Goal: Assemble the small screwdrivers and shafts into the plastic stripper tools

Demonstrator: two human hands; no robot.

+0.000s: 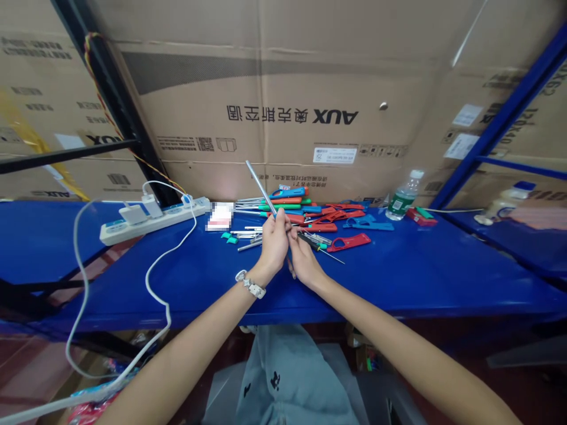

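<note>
Silver rod: I have a thin, straight, silver metal rod (259,186) above the tabletop, its near end at the fingers and its free end pointing far and left.
Long axis: it slants from the hands up toward the far left, so the left hand (273,239) lies more nearly in line with it and is the nearer of the two.
Left grip: fingers closed around the rod's near end, thumb uppermost.
Right fingers: the right hand (305,260) is curled close against the left, just to its right and near side; I cannot tell whether it grips anything (its palm is turned from me).
Blue tabletop: beyond the hands, the smooth blue tabletop (411,265) bears a loose spread of parts, including a flat red plastic piece with a looped end (349,242) to the right and, nearer, a screwdriver with a thin steel shaft (332,256).
Hard to make out: the rod's near end is hidden in the fingers; the spread's middle is partly blocked by the hands; a small patch at far left is pixelated.
</note>
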